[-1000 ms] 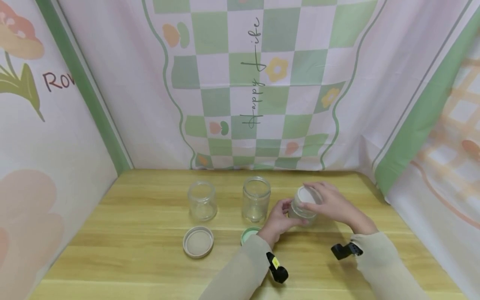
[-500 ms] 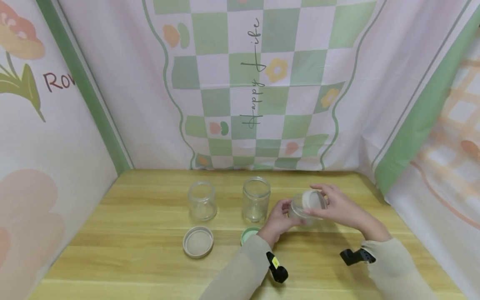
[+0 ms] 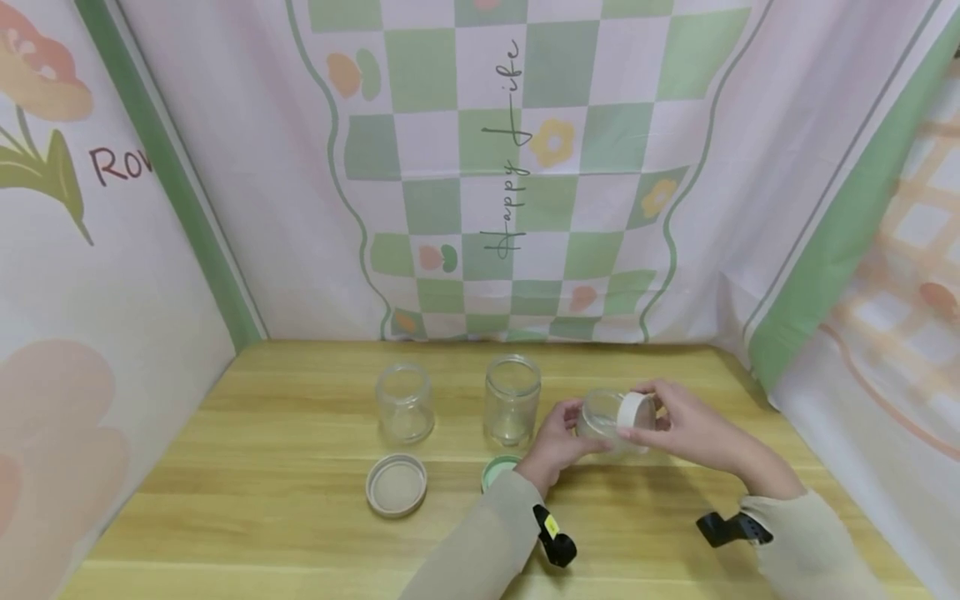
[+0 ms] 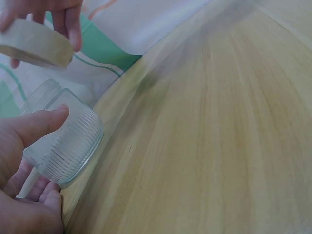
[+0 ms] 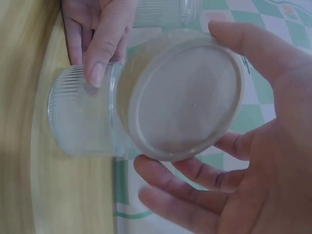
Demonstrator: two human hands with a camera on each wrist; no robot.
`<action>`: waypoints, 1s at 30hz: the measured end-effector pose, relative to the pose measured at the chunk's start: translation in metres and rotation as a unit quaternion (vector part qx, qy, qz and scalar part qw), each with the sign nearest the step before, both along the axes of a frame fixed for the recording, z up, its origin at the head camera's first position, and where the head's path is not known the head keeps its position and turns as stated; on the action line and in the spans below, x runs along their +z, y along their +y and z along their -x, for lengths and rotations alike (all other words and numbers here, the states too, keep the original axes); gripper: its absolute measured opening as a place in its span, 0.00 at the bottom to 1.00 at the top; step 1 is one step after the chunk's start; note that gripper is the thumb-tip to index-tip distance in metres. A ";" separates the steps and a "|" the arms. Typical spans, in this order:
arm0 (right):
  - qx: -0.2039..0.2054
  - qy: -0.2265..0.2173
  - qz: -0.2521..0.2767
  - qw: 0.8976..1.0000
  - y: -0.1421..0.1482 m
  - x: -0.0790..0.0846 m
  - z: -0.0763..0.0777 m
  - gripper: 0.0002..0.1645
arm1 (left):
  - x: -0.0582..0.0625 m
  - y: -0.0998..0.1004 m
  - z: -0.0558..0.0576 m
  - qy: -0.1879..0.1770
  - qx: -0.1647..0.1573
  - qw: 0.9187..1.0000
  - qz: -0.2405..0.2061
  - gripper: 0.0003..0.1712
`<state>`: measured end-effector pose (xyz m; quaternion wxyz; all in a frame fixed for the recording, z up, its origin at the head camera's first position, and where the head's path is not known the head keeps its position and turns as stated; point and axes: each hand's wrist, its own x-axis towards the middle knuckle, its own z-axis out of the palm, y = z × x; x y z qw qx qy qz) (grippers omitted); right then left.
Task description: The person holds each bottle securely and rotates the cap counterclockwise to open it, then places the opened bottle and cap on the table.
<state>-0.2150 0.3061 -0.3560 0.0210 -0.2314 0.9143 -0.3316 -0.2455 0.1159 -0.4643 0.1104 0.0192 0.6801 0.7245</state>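
Note:
My left hand [image 3: 555, 443] grips a clear glass jar [image 3: 597, 415], standing at the right of the table. In the left wrist view the thumb lies across its ribbed wall [image 4: 80, 139] and the fingers go behind it. My right hand [image 3: 693, 429] pinches a white round lid [image 3: 632, 410] by its rim, thumb on one side and fingers on the other. The lid is tilted on edge just right of the jar's mouth. In the left wrist view a gap shows between lid [image 4: 36, 43] and jar. The lid's flat face [image 5: 190, 97] fills the middle of the right wrist view.
Two more uncovered glass jars stand to the left, a shorter one [image 3: 405, 407] and a taller one [image 3: 512, 404]. A beige lid [image 3: 397, 485] and a green lid [image 3: 497, 470], partly behind the left sleeve, lie before them. A printed curtain [image 3: 517, 325] hangs behind the wooden table.
The right hand has lifted the white lid off the jar's top, moved it right and tipped it on edge. The jar's mouth is now uncovered. The left hand has stayed in place.

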 end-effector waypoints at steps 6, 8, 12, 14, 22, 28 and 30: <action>0.005 -0.012 -0.005 1.000 0.004 -0.002 -0.005 0.37 | -0.001 -0.001 -0.001 0.004 0.002 1.000 0.007 0.39; 0.009 -0.019 0.000 1.000 0.006 -0.003 -0.008 0.36 | -0.001 -0.001 -0.001 0.004 0.001 1.000 0.004 0.39; 0.018 -0.027 0.004 0.999 0.010 -0.007 -0.012 0.35 | -0.001 -0.001 -0.001 0.006 0.000 1.000 0.002 0.39; 0.016 -0.033 -0.003 0.999 0.012 -0.010 -0.013 0.36 | 0.000 -0.001 -0.001 0.009 0.000 1.000 0.001 0.39; 0.018 -0.078 -0.041 0.996 0.015 -0.021 -0.023 0.39 | 0.002 0.000 -0.001 0.010 -0.001 1.000 -0.003 0.39; 0.027 -0.080 -0.047 0.995 0.017 -0.029 -0.026 0.39 | 0.000 -0.001 0.000 0.012 0.000 1.000 -0.004 0.39; 0.032 -0.082 -0.037 0.995 0.018 -0.032 -0.026 0.39 | -0.001 -0.001 0.001 0.011 0.002 1.000 -0.004 0.39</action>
